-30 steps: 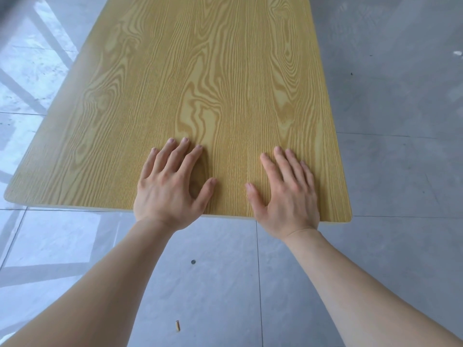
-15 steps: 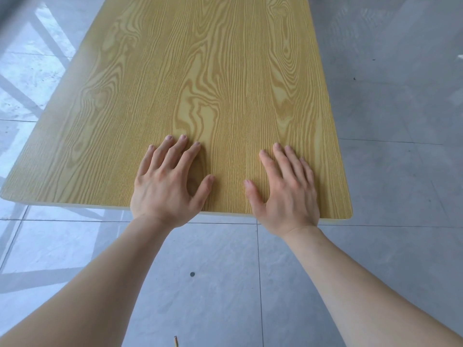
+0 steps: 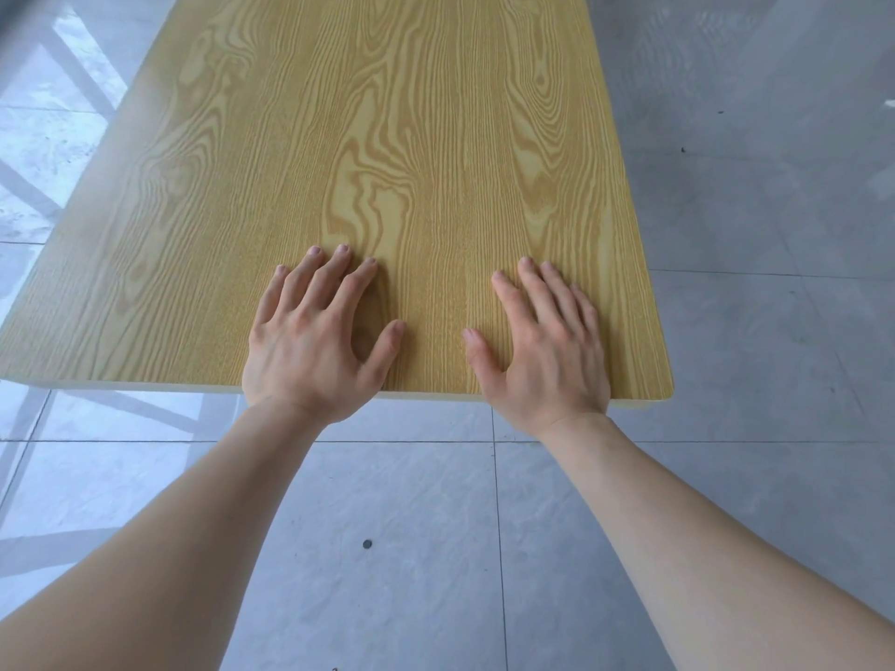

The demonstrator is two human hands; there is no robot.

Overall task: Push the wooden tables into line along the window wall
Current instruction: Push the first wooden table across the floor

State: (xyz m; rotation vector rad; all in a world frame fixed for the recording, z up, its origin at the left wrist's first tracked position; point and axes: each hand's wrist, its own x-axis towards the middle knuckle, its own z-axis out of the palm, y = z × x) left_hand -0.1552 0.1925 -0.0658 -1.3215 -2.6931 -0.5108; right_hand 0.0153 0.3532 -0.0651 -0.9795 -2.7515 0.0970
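Left hand (image 3: 310, 351) and right hand (image 3: 542, 351) flat, fingers spread wide, holding nothing, on table (image 3: 387, 138) near edge; tabletop extends far ahead.

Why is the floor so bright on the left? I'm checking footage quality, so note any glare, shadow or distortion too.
Head view: window light glares off the glossy floor tiles at left, crossed by dark bars; the right floor is duller. Soft shadows sit under the left hand and right hand on the wooden table. The wide lens stretches the forearms; focus looks sharp.
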